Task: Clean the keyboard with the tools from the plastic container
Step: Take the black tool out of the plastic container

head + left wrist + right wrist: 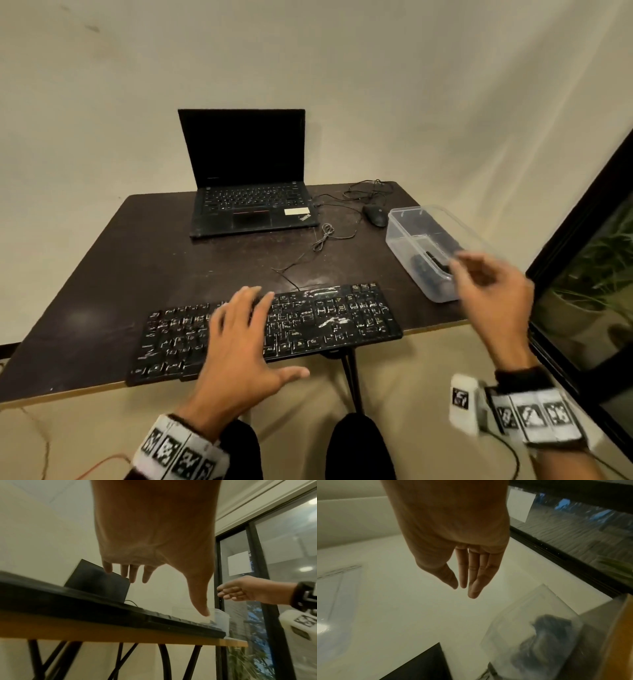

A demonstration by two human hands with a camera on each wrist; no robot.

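Observation:
A black keyboard [329,318] smeared with white marks lies along the table's front edge. My left hand [253,332] hovers over its left-middle keys, fingers straight and spread, holding nothing. In the left wrist view the left hand [154,574] hangs above the keyboard [120,609]. At the right stands a clear plastic container [404,240] with dark tools [435,260] inside. My right hand [486,277] is blurred in the air over the container's near end, fingers relaxed and empty. The right wrist view shows the right hand [465,582] above the container [513,622].
An open black laptop [250,198] stands at the back of the dark table [102,274]. A black mouse [375,214] and loose cables [322,240] lie between the laptop and the container. A dark-framed window [582,274] runs close along the right side.

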